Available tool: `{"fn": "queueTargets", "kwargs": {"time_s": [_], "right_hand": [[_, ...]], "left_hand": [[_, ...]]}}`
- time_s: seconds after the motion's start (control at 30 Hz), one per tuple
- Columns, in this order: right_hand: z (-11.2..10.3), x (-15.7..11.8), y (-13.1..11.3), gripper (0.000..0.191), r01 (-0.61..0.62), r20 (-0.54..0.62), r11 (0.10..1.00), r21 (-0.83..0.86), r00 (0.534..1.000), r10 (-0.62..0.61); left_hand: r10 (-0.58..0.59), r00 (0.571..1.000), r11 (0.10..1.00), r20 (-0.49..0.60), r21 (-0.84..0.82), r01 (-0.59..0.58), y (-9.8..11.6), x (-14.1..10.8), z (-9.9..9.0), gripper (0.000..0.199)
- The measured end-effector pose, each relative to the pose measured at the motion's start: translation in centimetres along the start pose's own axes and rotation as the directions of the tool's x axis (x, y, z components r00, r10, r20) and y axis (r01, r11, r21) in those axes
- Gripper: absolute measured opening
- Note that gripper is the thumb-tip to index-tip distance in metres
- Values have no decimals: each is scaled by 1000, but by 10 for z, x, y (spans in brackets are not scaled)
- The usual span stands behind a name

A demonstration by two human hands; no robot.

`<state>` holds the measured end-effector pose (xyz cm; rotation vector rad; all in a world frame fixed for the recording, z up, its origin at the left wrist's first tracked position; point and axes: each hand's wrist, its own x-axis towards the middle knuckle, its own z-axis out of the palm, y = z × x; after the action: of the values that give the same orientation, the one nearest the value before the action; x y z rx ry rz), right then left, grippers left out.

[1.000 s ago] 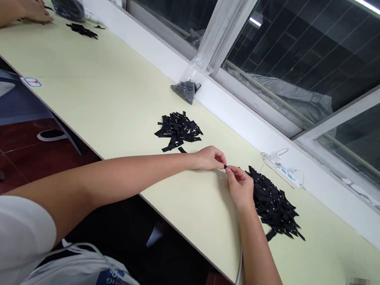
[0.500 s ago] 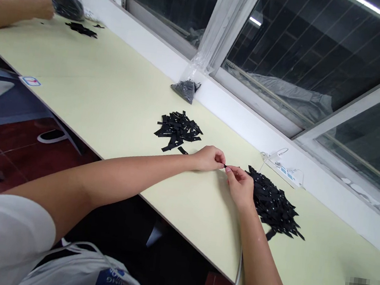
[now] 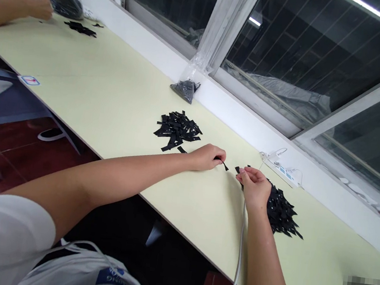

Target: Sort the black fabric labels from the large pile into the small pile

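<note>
My left hand (image 3: 209, 158) is closed around a short black fabric strip (image 3: 225, 166), whose end sticks out past the fingertips toward the right. Facing it, my right hand (image 3: 256, 185) is pinched at the left edge of a large heap of black strips (image 3: 281, 211). A black strip (image 3: 237, 169) shows at its fingertips, and the hand hides part of the heap. Beyond my left wrist lies a smaller, looser pile of black strips (image 3: 177, 129) with small pale dots on them.
A clear plastic bag (image 3: 187, 86) with black pieces stands by the window ledge. Against the wall is a white power strip (image 3: 283, 172); a white cable (image 3: 241, 241) hangs over the table edge. Another person's hands (image 3: 27, 0) work at the far left, near a bigger bag (image 3: 64, 0).
My hands were together at one small black piece. My right hand has moved right to the large heap, while my left stays in place with a strip end now showing.
</note>
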<state>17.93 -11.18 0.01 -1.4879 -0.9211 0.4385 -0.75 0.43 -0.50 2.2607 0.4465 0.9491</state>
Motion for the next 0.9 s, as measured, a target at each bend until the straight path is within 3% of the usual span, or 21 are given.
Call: {"fn": "queueTargets", "kwargs": {"time_s": [0.07,0.17,0.33,0.73,0.9], "right_hand": [[0,-1,-1,50,28,-5,1000,5,1000,-28],[7,-7,-3,46,63,96,998,-20,994,-60],[16,-15,-3,40,127,243,983,-134,966,-91],[15,-18,-10,25,313,312,859,-405,930,-192],[14,-17,-9,31,285,294,876,-389,939,-175]], "left_hand": [[93,993,995,76,23,-95,4,-1,3,13],[149,979,988,138,15,-152,10,-4,8,13],[118,983,992,141,28,-123,14,-5,10,13],[12,996,998,86,67,-18,12,-4,8,12],[66,994,993,84,90,-73,15,-5,8,15]]}}
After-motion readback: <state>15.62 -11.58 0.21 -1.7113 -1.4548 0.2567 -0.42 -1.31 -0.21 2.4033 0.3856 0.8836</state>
